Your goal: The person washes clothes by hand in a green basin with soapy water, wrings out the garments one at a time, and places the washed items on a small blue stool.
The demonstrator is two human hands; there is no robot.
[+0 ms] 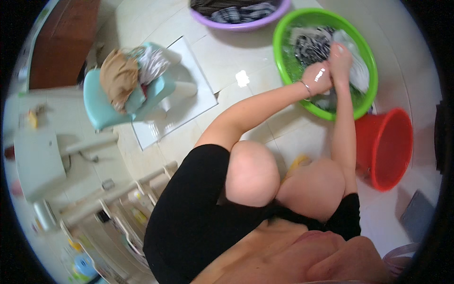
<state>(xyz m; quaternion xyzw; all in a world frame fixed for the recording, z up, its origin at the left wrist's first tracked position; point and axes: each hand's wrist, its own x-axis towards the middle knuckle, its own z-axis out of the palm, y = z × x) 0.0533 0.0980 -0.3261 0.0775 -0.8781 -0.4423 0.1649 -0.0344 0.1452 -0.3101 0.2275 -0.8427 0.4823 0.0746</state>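
Observation:
A green plastic basin (278, 53) with water and wet clothes stands on the floor at the upper right. Both of my hands meet over it, close together. My left hand (317, 78), with a thin bracelet at the wrist, is curled against my right hand (340, 58). Both are closed on wet cloth, most of it hidden by the fingers. Black-and-white patterned fabric (308, 46) lies just beyond them. A white garment (359, 72) rests along the basin's right side, close to my right hand.
A red bucket (365, 142) stands beside the basin, near my right arm. Further left, a purple basin (241, 27) holds dark clothes. A light-blue plastic stool (95, 103) carries a tan garment (118, 76) and other cloth. A beige shelf rack (106, 202) with bottles stands at lower left.

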